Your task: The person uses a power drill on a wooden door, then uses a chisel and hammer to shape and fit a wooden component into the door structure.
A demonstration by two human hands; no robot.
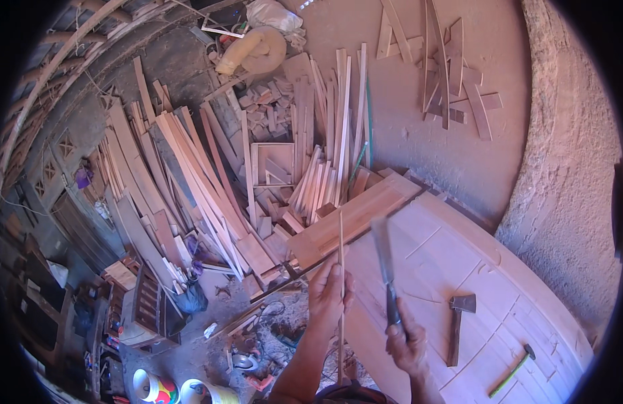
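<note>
My left hand (328,291) is closed around a thin wooden strip (342,310), which stretches from near my body up past the bench edge. In my right hand (407,340) is a long-bladed knife (384,259); the fingers wrap its dark handle. Its broad blade points away from me, slightly smeared by motion, and is apart from the strip, to its right. Right of the knife, a hatchet-like tool (455,330) with a dark flat head and wooden handle lies on the large wooden panel (419,269). Farther right rests a small hammer (512,370) with a green handle.
Stacks of long boards (197,175) lean at the back left, with offcuts piled beside them. A thick plank (355,215) lies along the bench's far edge. Near my left are a circular saw (244,361) on the floor and white buckets (150,386). Wooden patterns (453,81) hang on the wall.
</note>
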